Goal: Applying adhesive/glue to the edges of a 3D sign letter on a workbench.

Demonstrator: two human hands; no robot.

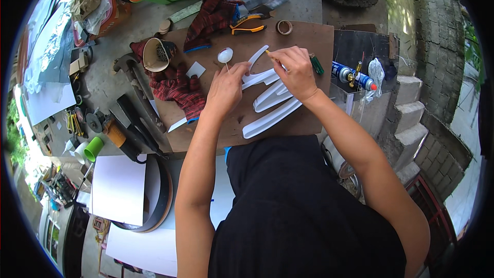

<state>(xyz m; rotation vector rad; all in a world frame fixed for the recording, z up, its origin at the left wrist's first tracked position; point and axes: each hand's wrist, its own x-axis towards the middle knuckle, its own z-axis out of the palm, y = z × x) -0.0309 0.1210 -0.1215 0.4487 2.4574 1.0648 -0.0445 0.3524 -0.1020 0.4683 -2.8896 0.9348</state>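
Observation:
My left hand [226, 85] is closed, its fingertips on a white curved plastic-looking piece [259, 78]. Beside its knuckles is a rounded white head on a thin stick [225, 55]; the stick's lower end runs behind the hand, so I cannot tell whether it is held. Above the same piece, my right hand [294, 69] pinches a thin yellowish stick [268, 53], most of it covered by the fingers. Nearer my body lie more white curved pieces [270, 119], side by side on a brown board [216, 136].
Around the board are red knitted gloves [177, 92], a bucket-like cup [156, 55], orange-handled pliers [248, 24], a tape roll [284, 27] and a green-handled tool [316, 64]. A hammer [139, 87] and an angle grinder [116, 131] lie left; blue spray cans [342, 72] lie right.

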